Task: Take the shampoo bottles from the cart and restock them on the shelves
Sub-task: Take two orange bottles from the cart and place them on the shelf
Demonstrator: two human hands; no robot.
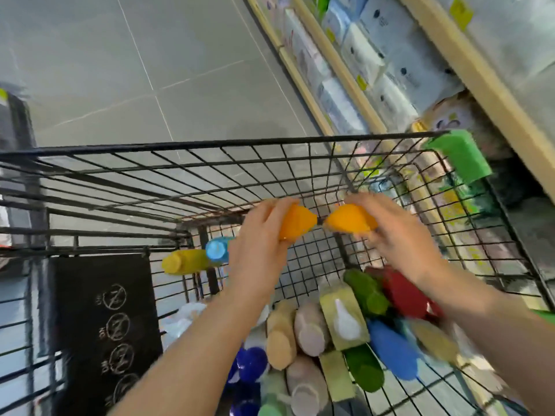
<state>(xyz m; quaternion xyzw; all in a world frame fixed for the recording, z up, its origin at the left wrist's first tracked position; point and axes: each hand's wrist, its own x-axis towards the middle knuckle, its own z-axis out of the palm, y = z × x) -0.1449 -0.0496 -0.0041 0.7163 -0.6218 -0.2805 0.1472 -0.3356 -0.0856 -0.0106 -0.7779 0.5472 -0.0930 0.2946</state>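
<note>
Currently, head view: each grip is clamped on one orange bottle; left hand (258,244) holds the left orange bottle (295,222), right hand (399,235) the right orange bottle (350,219), tips nearly touching above the cart (210,144) far end. Lift both clear of the wire rim before turning toward the shelves (339,67). Remaining bottles (309,328) lie at the near end.

My view is smeared by motion throughout. The left hand (260,235) covers most of one orange bottle (297,222); the right hand (399,232) covers most of the second orange bottle (350,218). I cannot read either label. The bottles in the cart (210,143) lose their outlines at the lower right, and the bottom edge cuts several off. Packages on the shelves (339,67) are too blurred to identify. The black sign (102,319) carries symbols I cannot make out.
</note>
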